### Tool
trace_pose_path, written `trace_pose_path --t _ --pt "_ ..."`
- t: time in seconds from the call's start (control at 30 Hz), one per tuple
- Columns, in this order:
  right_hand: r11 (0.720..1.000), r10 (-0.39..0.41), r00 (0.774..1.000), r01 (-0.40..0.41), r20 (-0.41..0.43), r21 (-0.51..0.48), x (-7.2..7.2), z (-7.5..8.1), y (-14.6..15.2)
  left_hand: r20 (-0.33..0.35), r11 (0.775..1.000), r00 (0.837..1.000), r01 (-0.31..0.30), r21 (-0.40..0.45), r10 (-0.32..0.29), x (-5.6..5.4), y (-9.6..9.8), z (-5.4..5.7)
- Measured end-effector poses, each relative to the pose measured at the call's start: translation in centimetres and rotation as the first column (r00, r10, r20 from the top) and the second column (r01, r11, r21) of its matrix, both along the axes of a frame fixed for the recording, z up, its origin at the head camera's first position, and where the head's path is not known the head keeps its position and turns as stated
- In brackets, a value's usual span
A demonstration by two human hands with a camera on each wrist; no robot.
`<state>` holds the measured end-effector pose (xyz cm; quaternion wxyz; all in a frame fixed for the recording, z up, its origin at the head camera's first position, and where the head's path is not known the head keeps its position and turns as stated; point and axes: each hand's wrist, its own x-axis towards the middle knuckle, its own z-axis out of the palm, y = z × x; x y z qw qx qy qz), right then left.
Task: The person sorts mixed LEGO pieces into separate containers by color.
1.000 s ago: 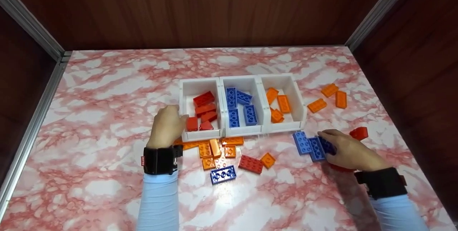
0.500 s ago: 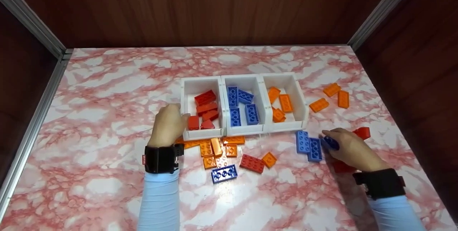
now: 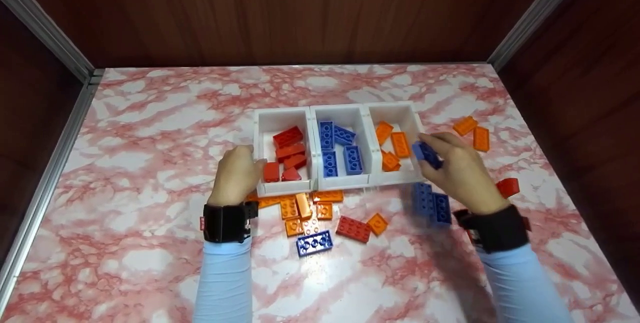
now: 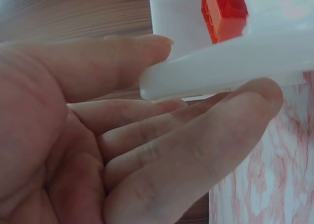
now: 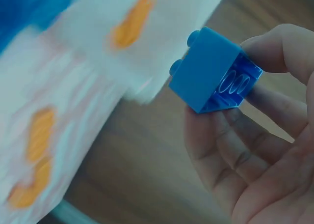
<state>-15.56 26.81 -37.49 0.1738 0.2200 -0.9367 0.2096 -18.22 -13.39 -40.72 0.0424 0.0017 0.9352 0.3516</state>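
Note:
At the left white bin (image 3: 282, 112), my left hand (image 3: 233, 175) pinches the side wall; in the left wrist view the thumb (image 4: 147, 49) lies on one side of it and the fingers on the other. A red brick (image 4: 225, 17) shows inside that bin. My right hand (image 3: 465, 175) holds a blue brick (image 5: 203, 71) between thumb and fingertips, raised near the right edge of the right white bin (image 3: 395, 179). The brick's hollow underside faces the palm in the right wrist view. Blue bricks (image 3: 352, 159) lie in the middle bin (image 3: 342, 182), orange bricks (image 3: 400, 144) in the right one.
Two more blue bricks (image 3: 441, 208) lie on the table below the right hand. Orange bricks (image 3: 481, 139) are at the far right, and a red piece (image 3: 508, 187) is beside the right wrist. Several orange bricks (image 3: 289, 208), a red brick (image 3: 353, 228) and a dark blue brick (image 3: 314, 243) lie before the bins.
My right hand has lifted the blue brick from beside the other blue ones and carried it up and left, towards the right bin. The left hand keeps its place.

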Motion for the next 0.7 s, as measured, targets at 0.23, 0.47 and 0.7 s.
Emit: trace_pose_path --t 0.23,0.47,0.7 --pt "0.995 0.099 0.991 -0.101 0.087 0.022 -2.8 0.7 -6.8 -0.005 1.000 1.000 0.008 -0.016 -0.008 -0.1 -0.1 0.0" --pt "0.977 0.154 0.978 -0.172 0.141 0.127 -5.5 -0.4 -11.2 0.018 1.000 1.000 0.002 0.006 -0.003 -0.1 -0.1 0.2" --pt "0.968 0.146 0.977 -0.174 0.153 0.183 -6.0 -0.5 -11.9 -0.004 1.000 1.000 0.014 -0.005 -0.014 0.0 0.0 0.0"
